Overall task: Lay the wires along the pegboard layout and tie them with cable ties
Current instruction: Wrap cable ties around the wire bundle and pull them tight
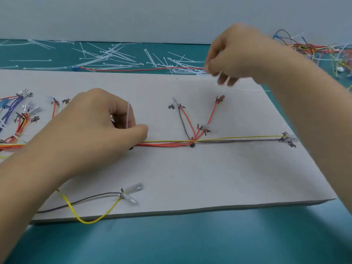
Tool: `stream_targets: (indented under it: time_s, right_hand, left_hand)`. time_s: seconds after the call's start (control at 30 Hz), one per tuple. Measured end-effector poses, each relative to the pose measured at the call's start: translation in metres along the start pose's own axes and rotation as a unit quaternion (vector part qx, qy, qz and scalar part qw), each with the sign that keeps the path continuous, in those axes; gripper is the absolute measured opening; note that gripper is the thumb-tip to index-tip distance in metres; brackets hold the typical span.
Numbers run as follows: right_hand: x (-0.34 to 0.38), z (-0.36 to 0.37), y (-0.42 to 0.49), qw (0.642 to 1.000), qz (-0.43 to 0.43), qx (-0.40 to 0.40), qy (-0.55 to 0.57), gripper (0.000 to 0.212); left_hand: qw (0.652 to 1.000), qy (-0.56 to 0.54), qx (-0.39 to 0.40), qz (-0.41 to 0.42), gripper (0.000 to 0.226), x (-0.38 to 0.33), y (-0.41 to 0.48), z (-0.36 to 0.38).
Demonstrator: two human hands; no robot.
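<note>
A white layout board [190, 178] lies on the teal table, with black marks and labels on it. A bundle of red, yellow and grey wires [171, 143] runs along its middle and branches upward at a black dot [192, 145]. My left hand [91, 128] rests on the bundle's left part and pinches an upright white cable tie [128, 115] between its curled fingers and thumb. My right hand [234, 56] hovers past the board's far edge, blurred, its fingertips pinching a white cable tie [202, 72] at the pile of loose ties [114, 56].
A loose red wire [133, 70] lies among the ties behind the board. A tangle of spare wires [320, 50] sits at the far right. Tied wire groups with terminals [17, 115] fill the board's left end. A yellow and a grey wire [89, 206] hang over the near edge.
</note>
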State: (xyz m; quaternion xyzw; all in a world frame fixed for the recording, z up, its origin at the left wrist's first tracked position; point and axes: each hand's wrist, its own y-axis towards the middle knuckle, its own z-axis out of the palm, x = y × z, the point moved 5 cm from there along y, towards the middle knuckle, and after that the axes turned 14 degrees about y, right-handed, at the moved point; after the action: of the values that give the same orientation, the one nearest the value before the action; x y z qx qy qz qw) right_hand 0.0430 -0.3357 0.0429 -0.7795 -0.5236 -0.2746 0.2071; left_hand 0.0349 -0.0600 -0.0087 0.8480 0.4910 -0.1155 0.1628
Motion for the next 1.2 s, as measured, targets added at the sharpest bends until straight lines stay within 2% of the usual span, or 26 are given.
stream_targets:
  time_s: [0.1, 0.2, 0.33, 0.53, 0.7, 0.93, 1.2]
  right_hand:
    - [-0.014, 0.002, 0.044, 1.000, 0.012, -0.006, 0.006, 0.009]
    - [-0.018, 0.018, 0.068, 1.000, 0.013, 0.016, -0.023, 0.014]
    - [-0.018, 0.033, 0.084, 0.998, 0.014, 0.009, -0.053, 0.031]
    - [-0.015, 0.036, 0.094, 0.995, -0.024, -0.014, -0.095, 0.031]
    - [-0.016, 0.032, 0.087, 0.996, -0.045, -0.008, -0.078, 0.010]
    - [-0.016, 0.029, 0.088, 0.989, -0.089, -0.018, -0.114, 0.012]
    - [-0.029, 0.018, 0.076, 0.995, -0.086, -0.009, -0.044, 0.008]
  left_hand:
    - [0.999, -0.012, -0.030, -0.003, 0.017, -0.004, 0.000, 0.001]
    - [0.993, -0.045, -0.106, 0.028, 0.029, -0.008, 0.001, -0.007]
    - [0.978, -0.107, -0.170, 0.059, 0.037, -0.011, -0.002, -0.018]
    - [0.976, -0.115, -0.169, 0.079, 0.040, -0.014, -0.004, -0.019]
    - [0.975, -0.117, -0.162, 0.095, 0.037, -0.019, -0.006, -0.018]
    - [0.975, -0.150, -0.134, 0.096, 0.034, -0.016, -0.003, -0.010]
    - [0.975, -0.166, -0.122, 0.089, 0.032, -0.013, -0.001, -0.006]
